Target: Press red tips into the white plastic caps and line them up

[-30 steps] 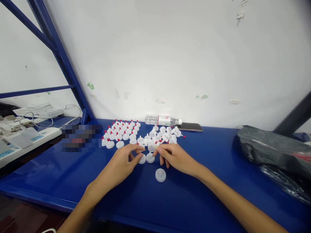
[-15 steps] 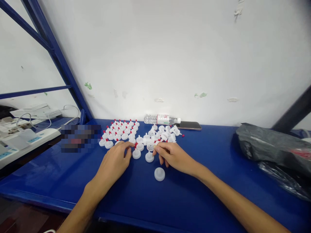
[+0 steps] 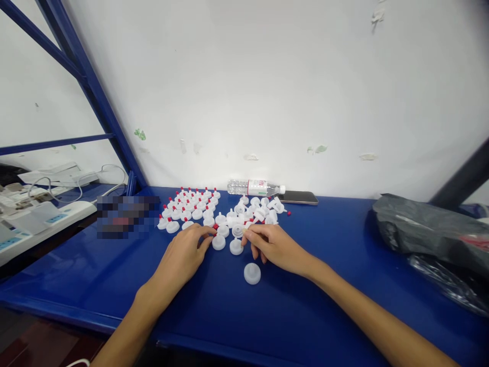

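Observation:
White round caps with red tips (image 3: 185, 213) stand in rows at the left of the pile. Beside them lies a loose heap of white caps (image 3: 232, 216), several without red tips. My left hand (image 3: 185, 252) is closed at the fingertips beside a white cap (image 3: 219, 242), with a small red tip at the fingers. My right hand (image 3: 267, 242) has thumb and index finger pinched at the edge of a white cap (image 3: 237, 230); whether it grips the cap is unclear. Just below stands a white cap with a bare nozzle (image 3: 236, 247). Another white cap (image 3: 252, 273) lies nearer the front.
A clear bottle (image 3: 255, 187) lies by the wall, with a dark phone (image 3: 300, 197) beside it. A grey plastic bag (image 3: 424, 224) is at the right. White power strips (image 3: 57, 221) stand at the left, near the blue frame (image 3: 101, 102).
My left hand has moved slightly right, its fingertips closing by the red tip, and the cap beside it has shifted right. My right hand is nearly unchanged.

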Action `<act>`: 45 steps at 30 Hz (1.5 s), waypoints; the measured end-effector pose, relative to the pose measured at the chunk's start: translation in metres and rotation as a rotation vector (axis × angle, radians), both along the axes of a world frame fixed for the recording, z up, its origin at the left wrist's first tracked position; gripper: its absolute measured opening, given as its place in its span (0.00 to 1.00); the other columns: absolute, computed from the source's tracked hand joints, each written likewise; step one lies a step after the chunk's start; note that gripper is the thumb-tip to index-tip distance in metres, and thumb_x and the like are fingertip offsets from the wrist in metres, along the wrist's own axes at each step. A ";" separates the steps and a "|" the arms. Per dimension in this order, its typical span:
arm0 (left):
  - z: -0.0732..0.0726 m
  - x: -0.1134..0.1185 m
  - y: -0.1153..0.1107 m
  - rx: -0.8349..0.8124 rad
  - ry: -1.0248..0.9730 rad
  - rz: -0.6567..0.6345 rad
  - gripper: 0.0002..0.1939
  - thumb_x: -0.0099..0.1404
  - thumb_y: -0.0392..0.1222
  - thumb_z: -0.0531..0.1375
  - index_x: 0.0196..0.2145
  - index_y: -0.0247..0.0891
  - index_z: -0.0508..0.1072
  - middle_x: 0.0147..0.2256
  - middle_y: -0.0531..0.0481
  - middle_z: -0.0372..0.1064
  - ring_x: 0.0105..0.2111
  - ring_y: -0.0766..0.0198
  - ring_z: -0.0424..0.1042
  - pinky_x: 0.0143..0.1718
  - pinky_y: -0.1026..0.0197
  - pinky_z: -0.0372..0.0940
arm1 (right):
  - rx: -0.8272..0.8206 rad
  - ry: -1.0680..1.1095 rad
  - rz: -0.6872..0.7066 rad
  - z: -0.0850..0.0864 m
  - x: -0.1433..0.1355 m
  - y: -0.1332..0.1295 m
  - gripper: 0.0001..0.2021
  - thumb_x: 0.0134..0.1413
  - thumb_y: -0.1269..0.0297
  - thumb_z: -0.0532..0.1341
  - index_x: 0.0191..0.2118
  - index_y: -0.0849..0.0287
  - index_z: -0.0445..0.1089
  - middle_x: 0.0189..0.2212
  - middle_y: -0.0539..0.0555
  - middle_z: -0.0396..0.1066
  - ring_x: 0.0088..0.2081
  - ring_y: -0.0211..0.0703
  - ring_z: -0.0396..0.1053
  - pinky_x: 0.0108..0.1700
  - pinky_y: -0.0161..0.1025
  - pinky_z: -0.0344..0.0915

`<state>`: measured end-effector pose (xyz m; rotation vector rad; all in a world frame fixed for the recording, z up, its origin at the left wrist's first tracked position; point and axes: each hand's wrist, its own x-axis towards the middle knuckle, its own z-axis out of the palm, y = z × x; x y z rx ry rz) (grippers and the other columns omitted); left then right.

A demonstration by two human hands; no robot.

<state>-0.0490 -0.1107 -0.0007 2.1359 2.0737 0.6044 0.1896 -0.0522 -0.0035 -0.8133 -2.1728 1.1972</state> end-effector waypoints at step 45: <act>0.020 0.049 -0.022 0.100 -0.981 -0.074 0.21 0.61 0.52 0.67 0.47 0.36 0.75 0.27 0.50 0.76 0.19 0.68 0.69 0.15 0.70 0.56 | 0.228 0.239 -0.115 0.016 -0.006 -0.015 0.16 0.54 0.58 0.70 0.48 0.50 0.75 0.44 0.49 0.79 0.46 0.44 0.75 0.47 0.41 0.68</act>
